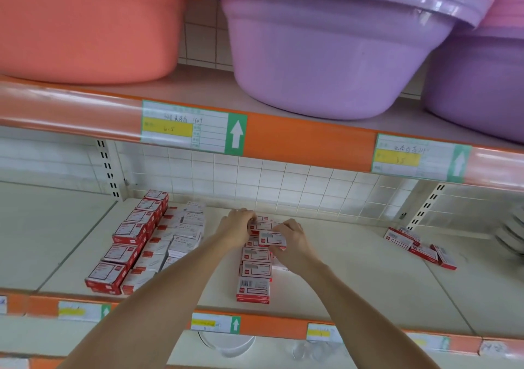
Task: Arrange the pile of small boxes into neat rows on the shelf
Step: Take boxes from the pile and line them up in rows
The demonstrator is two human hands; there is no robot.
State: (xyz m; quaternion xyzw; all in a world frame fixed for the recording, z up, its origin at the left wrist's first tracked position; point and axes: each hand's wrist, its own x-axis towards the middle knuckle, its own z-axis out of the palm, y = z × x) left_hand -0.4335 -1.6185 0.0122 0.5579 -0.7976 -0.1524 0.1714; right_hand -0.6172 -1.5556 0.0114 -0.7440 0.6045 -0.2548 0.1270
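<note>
— Where the row of small boxes [256,266] runs back from the shelf [354,269] lip, is there room?
— Bare shelf rightward. Right hand [293,238] grips one box [271,239]; left hand [237,224] pinches another behind it.
— Obstacles?
— Packed rows [141,243] left, loose boxes [419,248] far right, basins [334,56] overhead.

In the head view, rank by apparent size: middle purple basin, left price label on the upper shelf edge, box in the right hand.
1. Middle purple basin
2. Left price label
3. Box in the right hand; it sits farther back, so this is apparent size only.

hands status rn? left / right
Left hand: fingers curled on boxes at the back of the middle row.
Right hand: gripping one small box.
</note>
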